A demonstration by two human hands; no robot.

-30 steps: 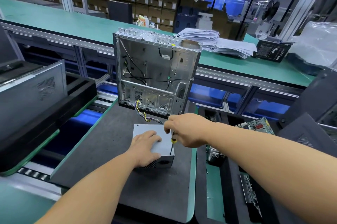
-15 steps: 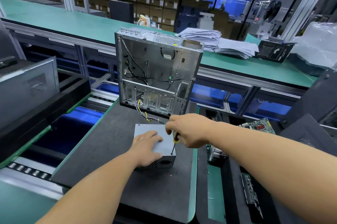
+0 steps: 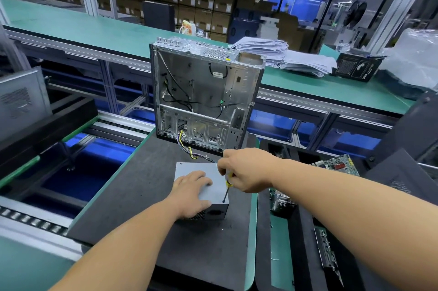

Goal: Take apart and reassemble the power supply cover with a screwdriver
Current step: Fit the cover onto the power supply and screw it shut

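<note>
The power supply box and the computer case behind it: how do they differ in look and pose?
The power supply box is small, closed and lies flat under the left hand; the computer case is much larger, stands upright and is open, showing its cables. The screwdriver touches the box only. Both are grey metal and rest on the same dark mat.

Both forearms reach forward, bare to the elbow. The left hand (image 3: 192,192) lies palm down with fingers (image 3: 204,178) spread and relaxed (pressing flat on what is beneath). The right hand (image 3: 246,171), just beside it, has its fingers curled, pinching a screwdriver (image 3: 227,190) held near upright.
</note>
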